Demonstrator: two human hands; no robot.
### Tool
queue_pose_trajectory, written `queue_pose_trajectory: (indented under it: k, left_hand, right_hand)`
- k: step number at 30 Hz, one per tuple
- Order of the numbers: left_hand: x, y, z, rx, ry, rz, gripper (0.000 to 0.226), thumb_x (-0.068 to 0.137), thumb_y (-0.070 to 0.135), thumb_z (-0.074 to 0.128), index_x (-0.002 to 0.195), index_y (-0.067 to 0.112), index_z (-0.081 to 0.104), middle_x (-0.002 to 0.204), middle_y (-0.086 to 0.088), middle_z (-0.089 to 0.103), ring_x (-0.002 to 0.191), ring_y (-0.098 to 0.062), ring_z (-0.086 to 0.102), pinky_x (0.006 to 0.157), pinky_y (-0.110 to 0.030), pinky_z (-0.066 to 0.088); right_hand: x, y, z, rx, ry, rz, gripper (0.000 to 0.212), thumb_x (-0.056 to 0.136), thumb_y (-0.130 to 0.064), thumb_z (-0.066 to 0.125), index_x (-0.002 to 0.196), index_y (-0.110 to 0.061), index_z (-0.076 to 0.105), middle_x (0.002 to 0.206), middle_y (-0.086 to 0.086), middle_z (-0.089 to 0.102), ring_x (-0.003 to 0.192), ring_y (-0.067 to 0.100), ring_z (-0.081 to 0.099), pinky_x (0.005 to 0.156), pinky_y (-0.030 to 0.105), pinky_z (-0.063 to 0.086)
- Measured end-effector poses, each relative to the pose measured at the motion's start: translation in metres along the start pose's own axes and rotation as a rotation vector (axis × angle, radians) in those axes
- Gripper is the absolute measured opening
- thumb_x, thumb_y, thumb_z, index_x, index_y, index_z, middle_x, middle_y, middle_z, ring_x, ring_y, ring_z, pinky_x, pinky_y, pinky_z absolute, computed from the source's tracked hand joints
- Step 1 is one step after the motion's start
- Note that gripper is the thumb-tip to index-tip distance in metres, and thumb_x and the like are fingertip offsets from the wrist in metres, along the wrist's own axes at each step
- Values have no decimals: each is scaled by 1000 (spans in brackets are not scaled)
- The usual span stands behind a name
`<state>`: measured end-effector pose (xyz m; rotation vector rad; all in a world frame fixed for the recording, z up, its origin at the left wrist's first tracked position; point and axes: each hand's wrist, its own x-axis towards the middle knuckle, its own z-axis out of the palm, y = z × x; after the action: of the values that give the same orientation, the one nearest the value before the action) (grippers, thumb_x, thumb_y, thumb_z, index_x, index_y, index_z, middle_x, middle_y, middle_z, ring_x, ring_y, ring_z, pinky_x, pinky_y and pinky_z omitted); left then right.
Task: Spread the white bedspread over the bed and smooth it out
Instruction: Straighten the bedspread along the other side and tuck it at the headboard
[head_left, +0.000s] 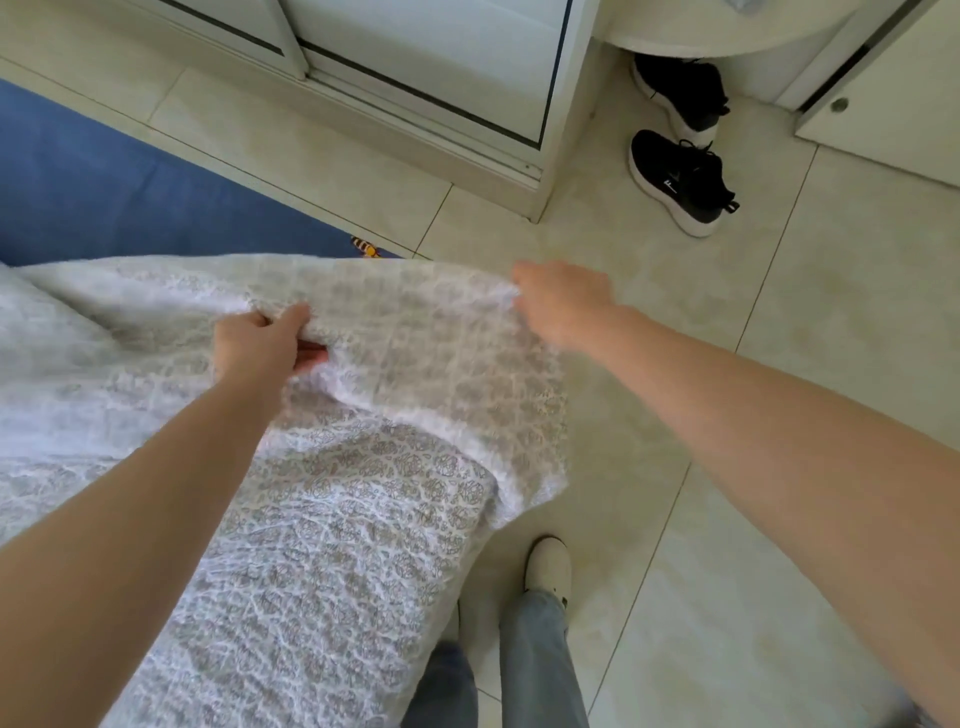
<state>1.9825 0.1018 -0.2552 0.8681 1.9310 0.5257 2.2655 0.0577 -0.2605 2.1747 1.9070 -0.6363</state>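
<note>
My left hand (260, 343) is pinching a fold of the white patterned textured fabric bedspread (363, 519), draped below it over the bed corner. My right hand (558, 301) is gripping its edge. Soft, light, floppy; grabbing edges works best.

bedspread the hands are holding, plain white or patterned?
Patterned: the bedspread is white with a grey-beige floral lace motif, clearest in the head view.

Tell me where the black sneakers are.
In the head view, the black sneakers sit on the tiled floor at upper right, beside the white wardrobe, beyond the right hand.
</note>
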Motion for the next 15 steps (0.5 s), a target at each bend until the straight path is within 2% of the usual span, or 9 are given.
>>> queue_pose_trajectory:
  k: [3, 6, 9, 11, 14, 15]
  left_hand:
    - [1, 34, 33, -70, -77, 115, 19, 91, 19, 70, 89, 1, 64, 74, -14, 74, 63, -21, 75, 62, -32, 62]
    - [12, 53, 56, -74, -42, 99, 19, 90, 21, 71, 90, 3, 67, 80, -16, 75, 67, -26, 75, 70, -40, 62]
    - [15, 47, 61, -29, -56, 87, 17, 92, 20, 69, 84, 6, 64, 81, -17, 74, 67, -26, 75, 70, -39, 62]
    - [15, 44, 62, -56, -89, 100, 16, 94, 17, 67, 86, 4, 63, 81, -19, 73, 66, -27, 75, 63, -33, 61]
    - [13, 45, 58, -95, -135, 138, 18, 94, 15, 66, 91, -3, 65, 77, -20, 73, 64, -28, 74, 51, -25, 58]
    - [12, 44, 58, -97, -151, 148, 20, 94, 15, 66, 93, -4, 65, 76, -19, 73, 64, -27, 74, 50, -25, 57]
  right_hand:
    - [15, 50, -23, 82, 109, 192, 15, 98, -11, 45, 112, -16, 48, 86, 3, 60, 77, 28, 61, 58, 30, 42]
    - [26, 68, -22, 135, 124, 237, 13, 97, -9, 49, 108, -15, 50, 80, 7, 65, 71, 28, 67, 59, 33, 51]
    - [31, 64, -5, 121, 117, 265, 17, 96, -5, 44, 110, -14, 48, 83, 9, 64, 73, 28, 63, 50, 27, 35]
    - [34, 63, 1, 94, 103, 288, 19, 96, -4, 45, 111, -14, 49, 83, 10, 65, 76, 29, 62, 53, 29, 38]
    - [37, 66, -7, 207, -118, 336, 23, 95, -5, 53, 117, -9, 51, 75, 10, 71, 66, 26, 69, 66, 38, 57]
    - [39, 67, -14, 300, -232, 367, 24, 97, -7, 54, 120, -5, 51, 75, 12, 72, 60, 24, 69, 64, 37, 59]
